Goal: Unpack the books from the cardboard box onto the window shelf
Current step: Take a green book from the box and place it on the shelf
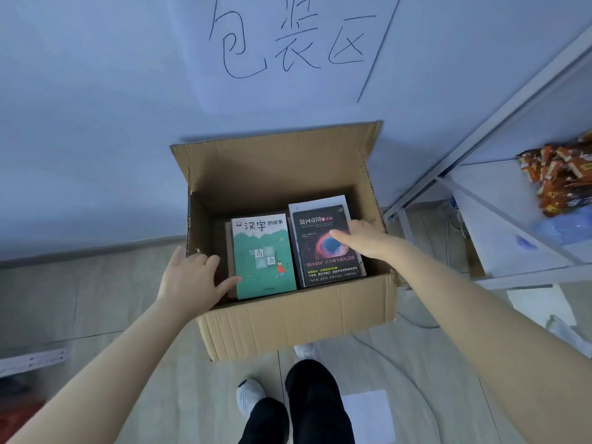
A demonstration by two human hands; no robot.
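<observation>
Inside cardboard box (298,315): green book (264,261) and dark book (320,261), long axes 12-to-6. Left hand (189,280) at green's 9 o'clock, fingers (200,261) loosely spread, empty. Right hand (365,240) thumb-down on dark; fingers hidden at 3 o'clock, grip unclear.

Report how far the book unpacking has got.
Done: nothing that shows; no book is visible outside the cardboard box. In hand: the left hand touches the green book at its edge and the right hand rests on the dark book; neither book is lifted yet. Left: both top books and the stacks under them must go to the shelf.
</observation>
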